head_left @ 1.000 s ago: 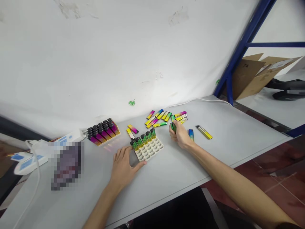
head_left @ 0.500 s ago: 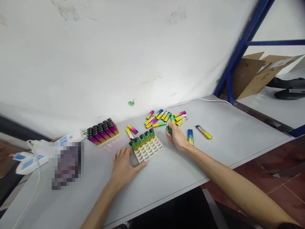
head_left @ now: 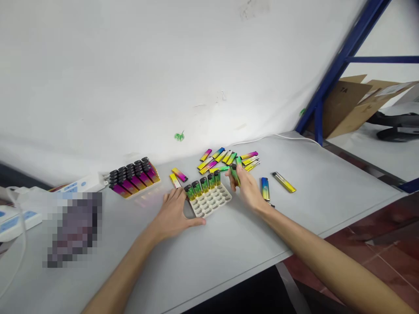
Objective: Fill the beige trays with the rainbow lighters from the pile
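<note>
Green lighter (head_left: 235, 175) being pinched in my right hand (head_left: 247, 186), just right of pale tray (head_left: 212, 203). Five green-yellow lighters (head_left: 204, 185) standing along tray's far side. My left hand (head_left: 173, 214) lying spread, thumb and fingers bracketing tray's left end. Loose lighters (head_left: 226, 156) lying beyond, purple lighters (head_left: 133, 185) standing far left.

**Bare and Slim**

The left grip (head_left: 173, 214) and the right grip (head_left: 246, 186) are bare human hands with slender fingers (head_left: 172, 199). The uncovered left forearm (head_left: 126, 264) and the uncovered right forearm (head_left: 310, 246) taper smoothly to narrow wrists (head_left: 261, 206).
</note>
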